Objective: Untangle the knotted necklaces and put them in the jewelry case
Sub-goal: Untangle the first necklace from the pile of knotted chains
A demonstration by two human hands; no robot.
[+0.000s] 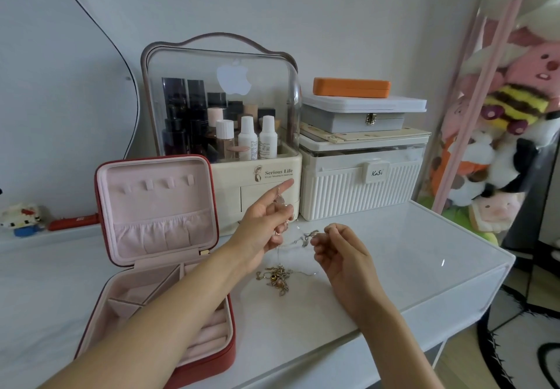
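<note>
A red jewelry case (157, 267) with pink lining stands open on the white table, its lid upright with hooks and a pocket. A knotted clump of gold necklaces (277, 278) lies on the table right of the case. My left hand (263, 228) is raised above the clump, index finger extended, other fingers curled round a thin silver chain (298, 238). My right hand (336, 252) pinches the other end of that chain between thumb and fingertips. The chain spans between both hands, and a strand hangs down to the clump.
A clear-domed cosmetics organizer (221, 134) and a white ribbed storage box (360, 179) with grey and orange boxes stacked on it stand at the back. Plush toys (500, 146) hang at the right, past the table's right edge (497, 264). A small toy figure (22, 219) sits far left.
</note>
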